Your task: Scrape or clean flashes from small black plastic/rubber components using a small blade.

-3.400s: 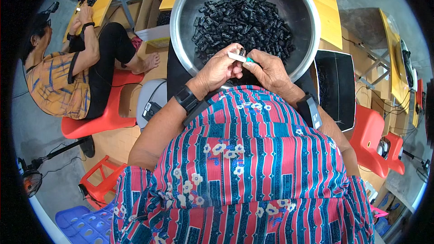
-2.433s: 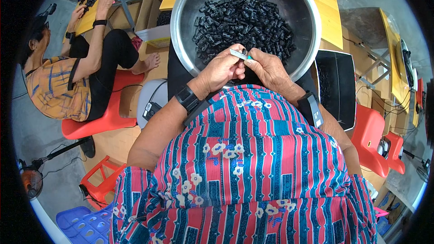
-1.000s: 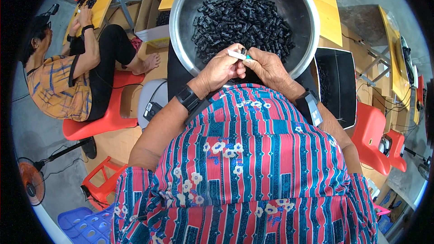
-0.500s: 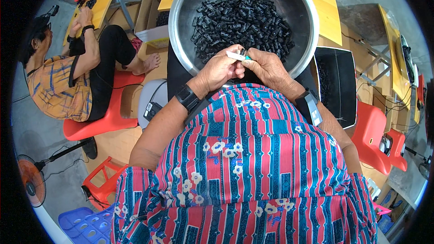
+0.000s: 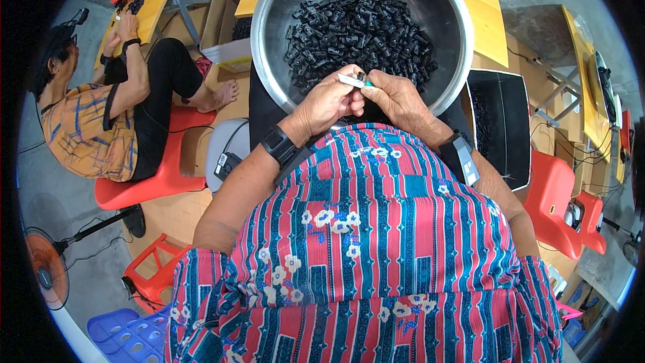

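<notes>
The person's two bare hands meet above the near rim of a wide metal bowl (image 5: 449, 33), their fingertips close together. The left hand (image 5: 325, 103), on the bowl's near side, is curled with its fingers clamped on a small black part (image 5: 361, 76), most of which the fingers hide. The right hand (image 5: 400, 101), just beside it, is closed in a pinch about the teal end of a white strip (image 5: 349, 81); the strip's pale length points left, across the fingertips of the left hand. Inside the bowl, a heap of black parts (image 5: 359, 37) covers much of the floor, well below the rim. The bowl stands before the person's striped, flowered shirt (image 5: 376, 235), with a yellow table (image 5: 489, 10) behind it. A dark wristband (image 5: 277, 145) circles the left wrist, and a black strap with a pale-faced device (image 5: 462, 160) sits on the right. To the right of the bowl is an open box (image 5: 514, 128) with a dark inside, near a red stool (image 5: 551, 191). On the left, a co-worker (image 5: 87, 131) in a yellow checked shirt sits on a red seat (image 5: 149, 188), both hands at another table.
</notes>
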{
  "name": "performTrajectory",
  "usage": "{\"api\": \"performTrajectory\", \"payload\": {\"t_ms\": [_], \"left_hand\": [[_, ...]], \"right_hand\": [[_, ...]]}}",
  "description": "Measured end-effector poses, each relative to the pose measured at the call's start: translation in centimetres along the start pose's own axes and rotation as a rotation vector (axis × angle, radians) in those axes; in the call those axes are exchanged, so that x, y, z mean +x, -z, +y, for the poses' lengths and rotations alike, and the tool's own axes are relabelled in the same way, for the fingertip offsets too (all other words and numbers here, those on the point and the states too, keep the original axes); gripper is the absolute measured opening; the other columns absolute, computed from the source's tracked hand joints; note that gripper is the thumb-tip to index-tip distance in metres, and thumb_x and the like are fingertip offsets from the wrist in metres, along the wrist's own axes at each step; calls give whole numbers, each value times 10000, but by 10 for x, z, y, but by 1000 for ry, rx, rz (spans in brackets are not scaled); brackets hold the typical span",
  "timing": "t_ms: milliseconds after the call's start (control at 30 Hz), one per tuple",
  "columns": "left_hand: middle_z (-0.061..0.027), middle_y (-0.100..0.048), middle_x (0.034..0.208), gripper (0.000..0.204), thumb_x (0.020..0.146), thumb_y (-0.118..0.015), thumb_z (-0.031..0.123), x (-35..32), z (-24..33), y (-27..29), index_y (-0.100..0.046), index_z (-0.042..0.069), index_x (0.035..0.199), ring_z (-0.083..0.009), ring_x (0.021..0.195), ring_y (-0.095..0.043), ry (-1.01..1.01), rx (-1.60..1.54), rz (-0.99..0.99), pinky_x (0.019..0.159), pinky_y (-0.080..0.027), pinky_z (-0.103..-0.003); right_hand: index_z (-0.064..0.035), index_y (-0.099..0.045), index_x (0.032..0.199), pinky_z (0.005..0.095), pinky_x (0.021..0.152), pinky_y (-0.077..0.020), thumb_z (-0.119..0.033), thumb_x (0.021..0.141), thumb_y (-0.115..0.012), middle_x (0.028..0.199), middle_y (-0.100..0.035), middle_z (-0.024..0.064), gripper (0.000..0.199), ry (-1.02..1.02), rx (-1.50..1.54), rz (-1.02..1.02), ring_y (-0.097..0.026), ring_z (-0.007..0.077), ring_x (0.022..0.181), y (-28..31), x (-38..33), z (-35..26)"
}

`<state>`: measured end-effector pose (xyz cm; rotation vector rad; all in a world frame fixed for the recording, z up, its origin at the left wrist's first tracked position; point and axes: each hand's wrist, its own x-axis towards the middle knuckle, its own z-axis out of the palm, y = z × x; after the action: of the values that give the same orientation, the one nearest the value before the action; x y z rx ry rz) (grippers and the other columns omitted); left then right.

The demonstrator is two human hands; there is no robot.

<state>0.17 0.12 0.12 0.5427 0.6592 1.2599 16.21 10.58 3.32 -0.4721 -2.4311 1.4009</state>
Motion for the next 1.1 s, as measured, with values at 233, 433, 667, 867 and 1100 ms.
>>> {"api": "performTrajectory", "payload": {"t_ms": [233,433,667,867,1100], "left_hand": [[0,-451,784,153,990,-434,234,1,-2,0,-453,98,1057,-107,692,-475,-26,36,56,694,-448,-287],[-1,-445,789,161,991,-441,246,1,-1,-1,-448,99,1055,-105,695,-471,-33,47,69,693,-451,-288],[-3,-446,797,164,994,-431,246,0,-3,-1,-452,98,1062,-108,699,-467,-58,62,79,703,-452,-292],[-9,-458,796,165,995,-415,230,0,-3,-1,-463,92,1071,-115,702,-476,-49,14,48,719,-455,-304],[-10,-467,788,179,992,-425,237,0,0,0,-482,76,1049,-120,701,-489,-33,-18,58,712,-460,-302]], "right_hand": [[-20,-559,867,397,641,-451,-254,949,-518,744,-586,172,251,26,-33,7,-595,349,722,-2,1,5],[-20,-555,855,392,635,-450,-255,953,-515,738,-583,171,258,11,-22,7,-596,340,712,-1,1,2],[-17,-546,842,393,617,-433,-267,961,-502,717,-564,173,281,-11,-7,16,-568,335,671,-1,1,1],[-17,-549,846,394,628,-443,-244,957,-506,731,-577,172,257,-34,-6,18,-583,339,690,-2,1,6],[-18,-560,863,390,654,-468,-250,950,-516,765,-608,172,251,9,-33,3,-617,344,750,-1,1,2]]}}
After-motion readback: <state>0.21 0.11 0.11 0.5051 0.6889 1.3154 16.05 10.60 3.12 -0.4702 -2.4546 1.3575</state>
